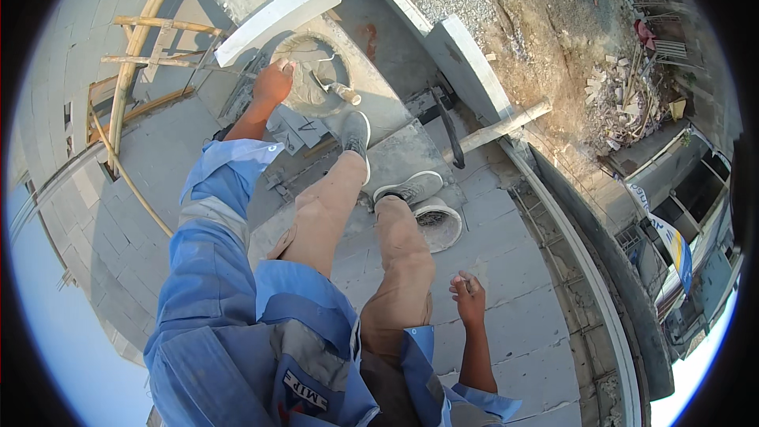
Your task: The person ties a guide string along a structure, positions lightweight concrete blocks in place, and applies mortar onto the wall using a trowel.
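Note:
My left hand (273, 83) is closed, fingers curled, over the left rim of a round basin (348, 79) of grey mortar (304, 88). Whatever it may hold is hidden. A trowel (345, 94) rests in the basin, its pale handle over the near right rim and its blade at the mortar. Just beyond the basin a long white block (277, 20) lies at a slant. My right hand (469, 298) hangs beside my right leg, fingers loosely bent and apart, holding nothing I can see.
I stand on a grey block surface beside an upturned-looking pale bucket (437, 225). Bamboo poles (130, 71) lean at the left. A wooden post (506, 125) juts over the wall edge (474, 71) at the right. Beyond it, lower ground holds a rubble heap (621, 99).

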Motion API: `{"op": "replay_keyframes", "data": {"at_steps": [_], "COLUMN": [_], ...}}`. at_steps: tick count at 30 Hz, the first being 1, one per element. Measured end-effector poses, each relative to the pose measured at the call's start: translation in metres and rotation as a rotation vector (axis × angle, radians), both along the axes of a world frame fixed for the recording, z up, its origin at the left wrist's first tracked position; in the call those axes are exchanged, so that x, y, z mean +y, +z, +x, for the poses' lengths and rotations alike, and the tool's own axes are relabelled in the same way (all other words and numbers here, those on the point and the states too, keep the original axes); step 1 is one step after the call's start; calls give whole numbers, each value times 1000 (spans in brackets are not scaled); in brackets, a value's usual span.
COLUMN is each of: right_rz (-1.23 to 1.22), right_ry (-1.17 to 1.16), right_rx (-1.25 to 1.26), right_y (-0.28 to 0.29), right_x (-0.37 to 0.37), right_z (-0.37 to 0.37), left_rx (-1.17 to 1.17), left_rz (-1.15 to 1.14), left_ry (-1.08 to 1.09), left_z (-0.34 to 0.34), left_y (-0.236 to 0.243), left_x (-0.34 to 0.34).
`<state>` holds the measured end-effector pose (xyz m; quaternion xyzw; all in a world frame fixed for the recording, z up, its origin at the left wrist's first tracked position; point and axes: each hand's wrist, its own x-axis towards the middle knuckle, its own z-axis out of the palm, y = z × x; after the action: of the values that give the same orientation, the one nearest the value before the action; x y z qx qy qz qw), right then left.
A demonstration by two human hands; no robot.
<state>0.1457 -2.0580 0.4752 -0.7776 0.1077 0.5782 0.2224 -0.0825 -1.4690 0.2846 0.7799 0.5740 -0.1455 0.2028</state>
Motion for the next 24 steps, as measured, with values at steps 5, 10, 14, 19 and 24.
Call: {"op": "replay_keyframes", "data": {"at_steps": [5,10,14,19,24], "right_rz": [13,29,123,569,1132], "right_ry": [119,238,626,1389,1517], "right_rx": [-48,-128,-307,-481,-695], "right_y": [-38,-69,-119,-199,-271], "right_x": [24,72,163,308,415], "right_z": [19,41,58,37,-36], "left_rx": [-91,-217,-148,-230,-302], "left_rz": [83,57,59,-37,-228], "left_ry": [106,113,-19,-25,80], "left_z": [7,-17,-36,-49,-70], "left_y": [-11,-42,-88,-146,-185], "left_x": [21,68,86,112,128]}}
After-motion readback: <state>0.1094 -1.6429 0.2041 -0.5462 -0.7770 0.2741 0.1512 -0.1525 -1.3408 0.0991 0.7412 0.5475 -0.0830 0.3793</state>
